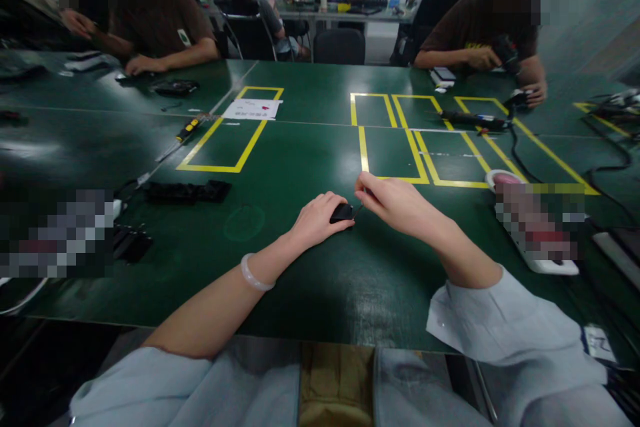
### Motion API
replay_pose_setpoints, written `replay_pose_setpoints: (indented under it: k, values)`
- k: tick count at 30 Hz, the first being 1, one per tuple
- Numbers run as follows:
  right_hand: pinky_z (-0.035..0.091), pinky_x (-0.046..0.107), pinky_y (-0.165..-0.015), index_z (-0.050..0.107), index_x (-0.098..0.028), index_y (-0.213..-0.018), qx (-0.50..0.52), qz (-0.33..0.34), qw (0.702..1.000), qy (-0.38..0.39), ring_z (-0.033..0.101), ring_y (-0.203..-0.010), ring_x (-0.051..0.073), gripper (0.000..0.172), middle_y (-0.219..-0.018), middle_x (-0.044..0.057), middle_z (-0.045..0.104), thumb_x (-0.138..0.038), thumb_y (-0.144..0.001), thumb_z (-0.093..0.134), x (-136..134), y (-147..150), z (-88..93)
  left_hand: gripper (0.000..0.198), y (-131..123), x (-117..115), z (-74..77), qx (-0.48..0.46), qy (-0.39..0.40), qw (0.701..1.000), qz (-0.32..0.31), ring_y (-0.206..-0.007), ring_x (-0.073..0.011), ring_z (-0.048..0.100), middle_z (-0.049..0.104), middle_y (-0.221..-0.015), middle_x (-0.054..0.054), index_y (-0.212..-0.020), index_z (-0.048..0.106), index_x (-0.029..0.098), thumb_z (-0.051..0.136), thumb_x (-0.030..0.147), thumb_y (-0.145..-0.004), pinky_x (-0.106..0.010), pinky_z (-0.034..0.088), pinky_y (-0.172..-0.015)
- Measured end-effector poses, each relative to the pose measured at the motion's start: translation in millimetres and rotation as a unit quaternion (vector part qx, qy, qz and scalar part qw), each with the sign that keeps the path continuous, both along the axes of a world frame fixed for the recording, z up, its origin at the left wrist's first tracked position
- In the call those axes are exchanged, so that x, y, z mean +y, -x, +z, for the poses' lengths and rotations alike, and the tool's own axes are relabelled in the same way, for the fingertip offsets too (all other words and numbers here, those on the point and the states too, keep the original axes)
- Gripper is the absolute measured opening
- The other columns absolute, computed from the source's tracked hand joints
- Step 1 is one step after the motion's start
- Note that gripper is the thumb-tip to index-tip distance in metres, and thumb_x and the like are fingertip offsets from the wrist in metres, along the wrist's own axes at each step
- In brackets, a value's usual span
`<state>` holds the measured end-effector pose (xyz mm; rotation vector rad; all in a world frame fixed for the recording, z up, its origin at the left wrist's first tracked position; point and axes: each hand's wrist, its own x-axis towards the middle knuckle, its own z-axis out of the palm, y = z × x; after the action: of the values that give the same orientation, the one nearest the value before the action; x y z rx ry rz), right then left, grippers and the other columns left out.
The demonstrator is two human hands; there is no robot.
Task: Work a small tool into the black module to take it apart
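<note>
My left hand (pixel 320 217) rests on the green table, its fingers closed around a small black object (pixel 341 213) with a smooth, boxy shape. Just right of it, my right hand (pixel 387 200) is pinched, thumb against fingers. From that pinch a thin dark piece (pixel 358 211) slants down to the black object's right end. Whether it is a wire or a slim tool is too small to tell, and the fingers hide its upper part.
A white power strip (pixel 560 265) lies at right, another (pixel 116 210) at left. Black parts (pixel 187 191) lie left of my hands. Beyond are yellow tape outlines (pixel 240 165), a paper sheet (pixel 253 109), a yellow-black screwdriver (pixel 189 129) and a black tool (pixel 473 120). Co-workers sit across.
</note>
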<state>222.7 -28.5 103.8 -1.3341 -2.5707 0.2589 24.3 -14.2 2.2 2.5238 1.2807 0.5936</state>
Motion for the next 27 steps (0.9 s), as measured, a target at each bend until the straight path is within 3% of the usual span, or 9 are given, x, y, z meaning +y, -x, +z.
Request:
replay_pose_setpoints:
  k: [9, 17, 27]
  values:
    - [0.026, 0.025, -0.057, 0.050, -0.021, -0.098, -0.023, 0.022, 0.999, 0.021, 0.052, -0.064, 0.015, 0.015, -0.073, 0.002, 0.059, -0.024, -0.091, 0.038, -0.5, 2.6, 12.5, 0.040, 0.2, -0.2, 1.4, 0.004, 0.004, 1.000, -0.003, -0.096, -0.0230, 0.056, 0.058, -0.104, -0.005, -0.109, 0.055, 0.022, 0.057, 0.054, -0.085, -0.035, 0.047, -0.083]
    - [0.022, 0.025, -0.053, 0.052, -0.022, -0.094, -0.023, 0.002, 1.000, -0.008, 0.051, -0.059, 0.015, 0.026, -0.066, 0.000, 0.057, -0.042, -0.097, 0.035, 4.9, 6.0, 0.9, 0.044, -3.0, -1.1, -3.9, -0.001, -0.013, 1.000, 0.000, -0.097, -0.0240, 0.057, 0.059, -0.106, -0.006, -0.113, 0.053, 0.020, 0.058, 0.055, -0.085, -0.037, 0.047, -0.084]
    - [0.024, 0.025, -0.055, 0.050, -0.020, -0.101, -0.039, 0.036, 0.999, 0.003, 0.051, -0.060, 0.015, 0.020, -0.072, 0.002, 0.060, -0.030, -0.096, 0.033, 4.6, 7.0, 9.3, 0.040, -0.6, -2.3, -0.8, -0.003, -0.001, 1.000, 0.001, -0.095, -0.0233, 0.057, 0.059, -0.103, -0.005, -0.107, 0.054, 0.021, 0.058, 0.055, -0.085, -0.035, 0.047, -0.081]
